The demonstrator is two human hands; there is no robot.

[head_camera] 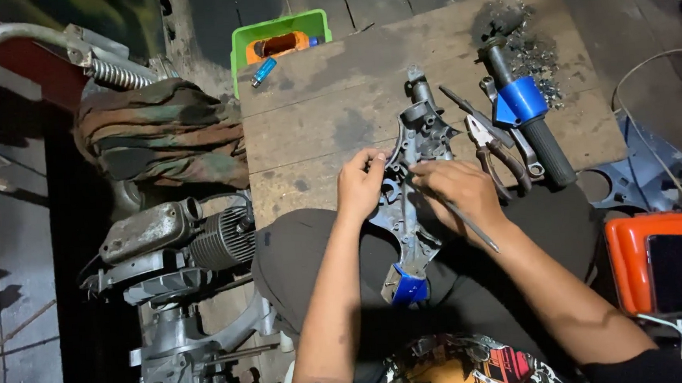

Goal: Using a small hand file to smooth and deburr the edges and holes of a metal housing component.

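The wooden board fills the upper middle of the view, worn and grey, and serves here as the landmark. Left of the board, on the floor, lies a stripped engine with cooling fins, and above it a bundled camouflage cloth. At the board's far edge sits a green plastic bin. Off the board's right side stands an orange case.

Over the board's near edge, reaching down across the person's lap, lies the grey cast metal housing. Its long axis runs away from the person, tilted slightly right; the narrow tubular end points toward the board's far side and the blue-tipped end rests by the lap.

On the board's right part lies a black handlebar grip with a blue collar, angled toward the near right, with pliers just beside it toward the housing.

The left hand clasps the housing's left rim, fingers curled over it. The right hand pinches a thin metal rod, tip at the housing's middle, probably a screwdriver or pick, though the tip is hidden.
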